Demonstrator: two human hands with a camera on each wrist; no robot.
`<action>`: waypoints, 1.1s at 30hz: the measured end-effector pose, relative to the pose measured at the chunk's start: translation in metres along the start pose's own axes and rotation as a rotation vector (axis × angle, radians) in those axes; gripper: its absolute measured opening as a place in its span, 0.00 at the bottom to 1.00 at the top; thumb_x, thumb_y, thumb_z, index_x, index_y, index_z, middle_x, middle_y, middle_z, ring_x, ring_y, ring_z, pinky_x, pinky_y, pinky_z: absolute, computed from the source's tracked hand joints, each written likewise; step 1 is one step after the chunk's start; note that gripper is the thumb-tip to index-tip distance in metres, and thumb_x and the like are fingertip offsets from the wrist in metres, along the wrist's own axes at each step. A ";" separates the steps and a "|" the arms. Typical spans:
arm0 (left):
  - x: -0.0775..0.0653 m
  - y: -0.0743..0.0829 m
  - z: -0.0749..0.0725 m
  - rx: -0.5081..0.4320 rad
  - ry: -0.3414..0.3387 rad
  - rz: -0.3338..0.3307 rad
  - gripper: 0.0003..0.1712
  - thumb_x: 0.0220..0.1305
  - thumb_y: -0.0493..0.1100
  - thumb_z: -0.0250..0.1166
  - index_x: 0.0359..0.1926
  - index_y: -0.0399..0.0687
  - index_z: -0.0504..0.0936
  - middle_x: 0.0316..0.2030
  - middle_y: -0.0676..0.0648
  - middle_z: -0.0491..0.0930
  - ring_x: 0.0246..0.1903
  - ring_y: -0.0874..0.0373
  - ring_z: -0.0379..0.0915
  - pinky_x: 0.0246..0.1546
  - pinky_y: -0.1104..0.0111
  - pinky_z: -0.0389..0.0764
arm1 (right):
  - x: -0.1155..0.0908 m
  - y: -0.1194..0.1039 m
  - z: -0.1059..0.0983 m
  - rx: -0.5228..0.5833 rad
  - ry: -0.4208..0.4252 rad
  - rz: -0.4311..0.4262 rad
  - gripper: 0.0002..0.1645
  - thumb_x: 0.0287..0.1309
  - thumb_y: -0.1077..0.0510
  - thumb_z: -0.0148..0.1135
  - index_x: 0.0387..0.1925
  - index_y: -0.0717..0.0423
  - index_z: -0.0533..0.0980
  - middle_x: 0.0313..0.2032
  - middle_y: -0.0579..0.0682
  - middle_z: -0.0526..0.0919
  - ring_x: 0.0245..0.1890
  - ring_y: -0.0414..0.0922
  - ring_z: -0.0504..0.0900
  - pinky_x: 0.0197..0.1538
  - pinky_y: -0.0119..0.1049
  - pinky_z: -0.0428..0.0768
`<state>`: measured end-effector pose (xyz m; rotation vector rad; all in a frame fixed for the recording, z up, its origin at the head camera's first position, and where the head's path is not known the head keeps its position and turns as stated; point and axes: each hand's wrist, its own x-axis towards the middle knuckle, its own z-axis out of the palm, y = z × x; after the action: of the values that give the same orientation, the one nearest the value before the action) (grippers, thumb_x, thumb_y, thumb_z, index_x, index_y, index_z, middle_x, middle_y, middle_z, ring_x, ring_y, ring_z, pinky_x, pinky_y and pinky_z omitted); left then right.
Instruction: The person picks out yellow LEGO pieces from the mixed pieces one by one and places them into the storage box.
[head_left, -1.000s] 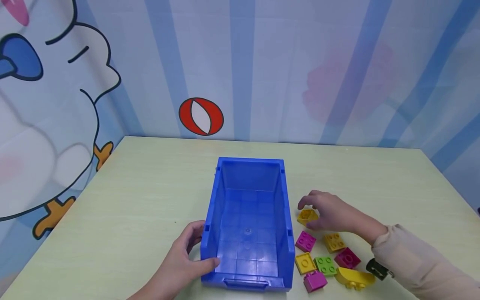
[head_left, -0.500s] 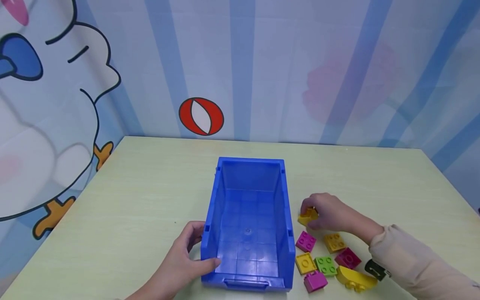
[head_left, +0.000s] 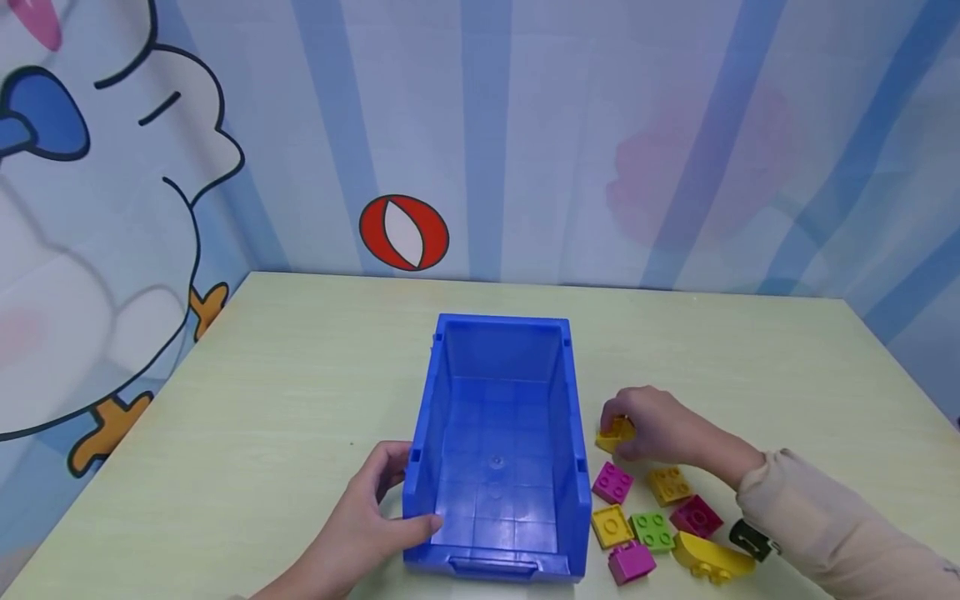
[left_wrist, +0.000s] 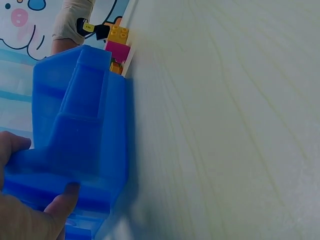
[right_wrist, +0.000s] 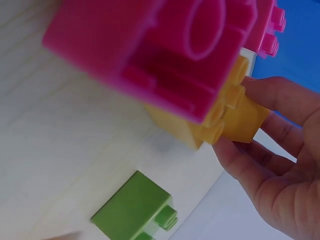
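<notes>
A blue plastic bin [head_left: 504, 350] stands open-topped at the middle of the table. My left hand [head_left: 358, 527] grips its left wall near the front, thumb over the rim and fingers outside; the left wrist view shows the hand [left_wrist: 35, 212] on the bin's edge [left_wrist: 82, 150]. To the right of the bin, my right hand [head_left: 663, 427] pinches a yellow building block [head_left: 615, 435] between thumb and fingers. In the right wrist view this yellow block [right_wrist: 246, 120] is partly hidden by a nearer yellow block and a magenta block [right_wrist: 150, 50]. Whether it touches the table I cannot tell.
Beside the bin's front right lie a pink block [head_left: 612, 482], a green block [head_left: 652, 532], a magenta block [head_left: 631, 562], a dark pink block [head_left: 696, 517], two yellow blocks [head_left: 612, 527] and a curved yellow block [head_left: 711, 557]. A printed cloth [head_left: 555, 150] hangs behind the table.
The right hand's fingers have closed on the yellow block, which they stood around a second ago. The left hand and the bin keep their places.
</notes>
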<state>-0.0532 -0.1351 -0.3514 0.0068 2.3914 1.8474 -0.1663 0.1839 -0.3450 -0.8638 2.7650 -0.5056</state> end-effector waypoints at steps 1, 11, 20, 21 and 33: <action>0.000 0.000 0.000 -0.002 0.000 0.001 0.35 0.35 0.41 0.72 0.48 0.50 0.67 0.46 0.44 0.73 0.50 0.50 0.65 0.56 0.45 0.58 | 0.000 0.000 0.000 -0.001 -0.001 0.000 0.13 0.35 0.61 0.70 0.29 0.51 0.77 0.29 0.44 0.77 0.31 0.42 0.72 0.39 0.41 0.77; 0.001 0.000 0.000 0.010 0.001 -0.014 0.35 0.36 0.42 0.73 0.49 0.50 0.67 0.47 0.45 0.73 0.51 0.51 0.65 0.56 0.43 0.58 | 0.000 -0.004 -0.009 0.003 -0.008 -0.015 0.12 0.36 0.60 0.70 0.28 0.51 0.77 0.29 0.44 0.77 0.29 0.41 0.72 0.37 0.40 0.77; 0.001 0.002 0.000 0.019 -0.001 -0.034 0.36 0.36 0.43 0.73 0.49 0.50 0.67 0.47 0.45 0.73 0.51 0.50 0.64 0.55 0.42 0.58 | 0.001 -0.007 -0.016 -0.003 -0.001 0.013 0.12 0.36 0.62 0.69 0.29 0.51 0.77 0.29 0.44 0.77 0.30 0.41 0.73 0.38 0.40 0.78; 0.001 0.002 0.000 0.021 0.000 -0.035 0.36 0.36 0.43 0.73 0.49 0.50 0.67 0.47 0.45 0.73 0.51 0.50 0.64 0.55 0.42 0.58 | 0.001 -0.007 -0.018 -0.010 0.002 0.010 0.12 0.36 0.62 0.69 0.28 0.51 0.77 0.29 0.44 0.77 0.30 0.42 0.73 0.37 0.40 0.78; 0.001 0.003 0.001 0.024 0.003 -0.033 0.36 0.36 0.43 0.73 0.49 0.51 0.67 0.47 0.45 0.73 0.51 0.50 0.64 0.55 0.42 0.58 | 0.002 -0.011 -0.033 -0.047 0.019 -0.009 0.12 0.37 0.62 0.69 0.29 0.52 0.77 0.29 0.46 0.77 0.30 0.42 0.73 0.37 0.39 0.79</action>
<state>-0.0538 -0.1335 -0.3488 -0.0329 2.4003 1.8061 -0.1717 0.1827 -0.3102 -0.8863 2.8018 -0.4548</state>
